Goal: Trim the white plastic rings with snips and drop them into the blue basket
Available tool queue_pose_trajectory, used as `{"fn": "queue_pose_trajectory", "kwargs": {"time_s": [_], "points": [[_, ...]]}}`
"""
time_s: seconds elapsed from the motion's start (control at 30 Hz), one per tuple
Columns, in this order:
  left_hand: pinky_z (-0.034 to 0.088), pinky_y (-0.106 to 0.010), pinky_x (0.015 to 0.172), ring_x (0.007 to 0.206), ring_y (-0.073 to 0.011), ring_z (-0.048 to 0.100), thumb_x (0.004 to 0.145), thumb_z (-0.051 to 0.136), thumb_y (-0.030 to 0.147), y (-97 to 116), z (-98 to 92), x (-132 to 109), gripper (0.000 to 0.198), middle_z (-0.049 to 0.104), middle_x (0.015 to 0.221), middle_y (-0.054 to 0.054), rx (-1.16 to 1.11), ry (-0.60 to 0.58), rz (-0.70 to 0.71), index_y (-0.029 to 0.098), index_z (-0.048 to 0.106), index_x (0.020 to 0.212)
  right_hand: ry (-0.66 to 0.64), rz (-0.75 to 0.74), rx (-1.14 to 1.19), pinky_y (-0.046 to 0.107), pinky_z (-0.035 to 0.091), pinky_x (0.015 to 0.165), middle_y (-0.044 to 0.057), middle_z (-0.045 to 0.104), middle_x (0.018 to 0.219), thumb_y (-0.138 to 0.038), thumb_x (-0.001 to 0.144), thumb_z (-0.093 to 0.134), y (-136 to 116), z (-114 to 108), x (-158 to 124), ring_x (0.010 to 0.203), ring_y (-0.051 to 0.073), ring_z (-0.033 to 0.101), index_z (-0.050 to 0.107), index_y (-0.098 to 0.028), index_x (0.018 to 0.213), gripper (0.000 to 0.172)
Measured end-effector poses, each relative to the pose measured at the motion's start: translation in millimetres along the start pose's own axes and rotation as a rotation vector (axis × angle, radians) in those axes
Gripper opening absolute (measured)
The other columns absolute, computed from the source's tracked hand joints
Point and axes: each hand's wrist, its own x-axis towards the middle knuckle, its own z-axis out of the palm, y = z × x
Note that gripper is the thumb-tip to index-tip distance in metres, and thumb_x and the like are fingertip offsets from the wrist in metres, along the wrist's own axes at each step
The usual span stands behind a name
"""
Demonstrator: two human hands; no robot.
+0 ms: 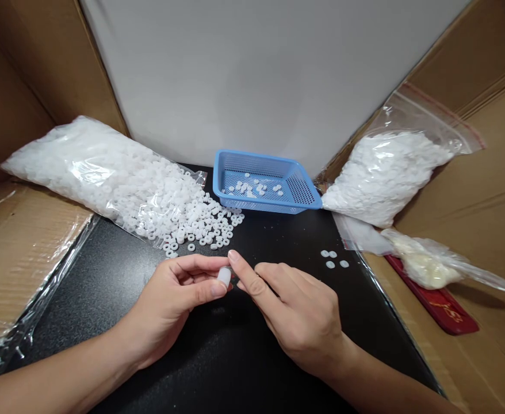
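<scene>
Between the thumb and fingers of my left hand (170, 296) is a small white cylindrical piece (224, 275), tilted slightly. My right hand (293, 310) meets it from the other side, its index fingertip at the upper end of the piece. The other right fingers are curled in, and the thumb is mostly hidden, so what they may hold does not show. Just beyond my left hand, loose white plastic rings (211, 230) spill across the black tabletop (106, 276). Several small translucent white discs (331, 264) lie to the right of my right hand.
A blue perforated basket (270, 206) with several small white pieces stands at the back. On the left lies a large clear bag of white rings (84, 155). A zip bag of white pieces (386, 172), a yellowish bag (425, 264) and a red case (446, 310) are right. Cardboard (494, 230) flanks the table.
</scene>
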Motion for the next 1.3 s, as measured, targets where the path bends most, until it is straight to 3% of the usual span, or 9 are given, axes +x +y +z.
{"fn": "queue_pose_trajectory", "kwargs": {"time_s": [0.33, 0.6, 0.7, 0.83, 1.03, 1.3], "points": [[0.055, -0.008, 0.075, 0.076, -0.0069, 0.071, 0.066, 0.094, 0.021, -2.1, -3.5, -0.7, 0.026, 0.08, 0.084, -0.002, 0.034, -0.01, 0.038, 0.02, 0.084, 0.091, -0.01, 0.039, 0.045, 0.031, 0.036, 0.06, 0.004, 0.063, 0.077, -0.011, 0.104, 0.054, 0.7, 2.4, 0.4, 0.066, 0.015, 0.053, 0.055, -0.005, 0.14, 0.037], [0.056, -0.008, 0.08, 0.084, -0.0079, 0.075, 0.069, 0.092, 0.016, -3.0, -3.6, 0.2, 0.026, 0.082, 0.096, -0.001, 0.035, -0.07, 0.078, 0.025, 0.084, 0.092, 0.057, 0.452, 0.652, 0.024, 0.053, 0.072, 0.005, 0.063, 0.095, -0.019, 0.105, 0.05, 4.3, 4.2, -1.5, 0.083, 0.014, 0.063, 0.058, -0.015, 0.137, 0.033], [0.056, -0.009, 0.084, 0.087, -0.0081, 0.075, 0.071, 0.091, 0.015, -3.9, -4.2, 0.7, 0.027, 0.082, 0.098, -0.001, 0.045, -0.091, 0.092, 0.027, 0.083, 0.095, 0.093, 0.528, 0.76, 0.022, 0.052, 0.067, 0.002, 0.061, 0.091, -0.022, 0.101, 0.059, 5.5, 4.9, -1.9, 0.077, 0.012, 0.06, 0.063, -0.018, 0.13, 0.029], [0.057, -0.011, 0.086, 0.09, -0.0091, 0.075, 0.072, 0.09, 0.013, -4.7, -4.8, 1.9, 0.033, 0.082, 0.1, -0.001, 0.062, -0.113, 0.099, 0.027, 0.082, 0.101, 0.092, 0.5, 0.86, 0.019, 0.046, 0.056, -0.002, 0.055, 0.081, -0.016, 0.096, 0.067, 6.8, 6.3, -0.8, 0.064, 0.008, 0.051, 0.07, -0.024, 0.123, 0.028], [0.058, -0.013, 0.084, 0.088, -0.0104, 0.076, 0.074, 0.087, 0.01, -5.8, -4.5, 0.6, 0.036, 0.082, 0.096, -0.002, 0.041, -0.208, 0.071, 0.027, 0.081, 0.106, 0.03, 0.431, 1.035, 0.018, 0.051, 0.061, 0.0, 0.051, 0.087, -0.011, 0.096, 0.065, 7.6, 9.3, -0.8, 0.07, 0.009, 0.055, 0.074, -0.033, 0.121, 0.034], [0.058, -0.016, 0.085, 0.089, -0.0125, 0.077, 0.077, 0.085, 0.013, -6.8, -7.3, 0.6, 0.029, 0.082, 0.097, -0.002, 0.099, -0.196, 0.024, 0.027, 0.082, 0.102, 0.127, 0.422, 0.865, 0.019, 0.047, 0.054, 0.0, 0.052, 0.084, -0.012, 0.089, 0.074, 4.8, 9.9, -1.7, 0.066, 0.009, 0.055, 0.078, -0.024, 0.103, 0.019]]}}
